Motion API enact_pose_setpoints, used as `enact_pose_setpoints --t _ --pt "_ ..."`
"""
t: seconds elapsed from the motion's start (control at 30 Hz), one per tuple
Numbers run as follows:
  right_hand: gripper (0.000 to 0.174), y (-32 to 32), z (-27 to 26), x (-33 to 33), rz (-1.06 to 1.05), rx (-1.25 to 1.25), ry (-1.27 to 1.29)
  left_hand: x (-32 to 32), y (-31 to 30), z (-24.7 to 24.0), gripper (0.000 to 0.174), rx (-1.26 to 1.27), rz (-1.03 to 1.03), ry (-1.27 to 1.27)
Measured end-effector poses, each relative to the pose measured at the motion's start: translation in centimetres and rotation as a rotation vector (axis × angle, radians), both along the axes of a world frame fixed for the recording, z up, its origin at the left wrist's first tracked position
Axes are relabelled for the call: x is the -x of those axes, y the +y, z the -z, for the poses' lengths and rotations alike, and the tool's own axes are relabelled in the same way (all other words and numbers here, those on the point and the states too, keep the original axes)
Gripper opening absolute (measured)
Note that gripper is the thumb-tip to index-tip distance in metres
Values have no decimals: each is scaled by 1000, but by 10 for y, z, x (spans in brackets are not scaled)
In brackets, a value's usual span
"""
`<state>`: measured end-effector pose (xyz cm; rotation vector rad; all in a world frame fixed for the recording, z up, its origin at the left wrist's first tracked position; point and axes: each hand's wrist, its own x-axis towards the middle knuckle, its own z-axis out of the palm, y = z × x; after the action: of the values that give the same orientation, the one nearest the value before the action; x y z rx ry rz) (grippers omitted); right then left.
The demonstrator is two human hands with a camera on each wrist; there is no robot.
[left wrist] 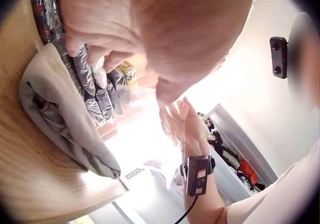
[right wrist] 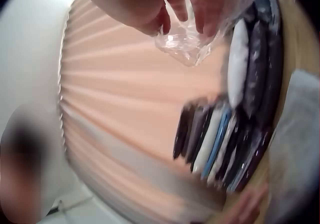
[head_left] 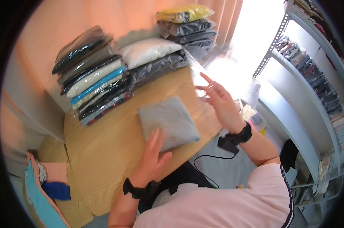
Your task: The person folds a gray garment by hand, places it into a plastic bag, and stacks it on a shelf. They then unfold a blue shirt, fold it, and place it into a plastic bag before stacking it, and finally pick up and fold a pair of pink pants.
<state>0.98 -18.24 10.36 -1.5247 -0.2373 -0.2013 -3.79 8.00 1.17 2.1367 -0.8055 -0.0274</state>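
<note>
A folded grey garment (head_left: 170,117) lies on the wooden table (head_left: 103,155) in front of the person. At its near edge is the left hand (head_left: 149,161), fingers straight, fingertips overlapping the cloth in the head view. The right hand (head_left: 226,108) is raised over the table's right side and holds a clear plastic bag (right wrist: 187,49). Part of the bag is washed out by glare in the head view. In the left wrist view the garment's folded layers (left wrist: 65,119) show from the side, below the left hand (left wrist: 150,29).
Bagged garments stand in a tall stack (head_left: 96,83) at the back left, with more bagged packs (head_left: 153,57) beside it. A yellow-topped stack (head_left: 187,28) is behind. Metal shelves (head_left: 293,98) hold clothes at right. A cable (head_left: 202,157) hangs near the table edge.
</note>
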Motion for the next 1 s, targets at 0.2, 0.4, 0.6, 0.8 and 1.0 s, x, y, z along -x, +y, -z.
enact_pose_setpoints --t 0.2,0.4,0.6,0.8,1.0 --pt "23 143 56 45 -359 158 -146 32 32 -15 49 556 -77 -222" --pt "41 236 106 52 -699 328 -422 73 94 8 39 367 -555 -144" --pt "43 232 104 75 -830 472 -290 94 148 59 48 663 -931 75" --pt "42 125 68 29 -342 685 -89 125 200 69 50 701 -1055 220" --pt "40 1 116 -50 385 782 -81 134 219 60 50 696 -1168 268"
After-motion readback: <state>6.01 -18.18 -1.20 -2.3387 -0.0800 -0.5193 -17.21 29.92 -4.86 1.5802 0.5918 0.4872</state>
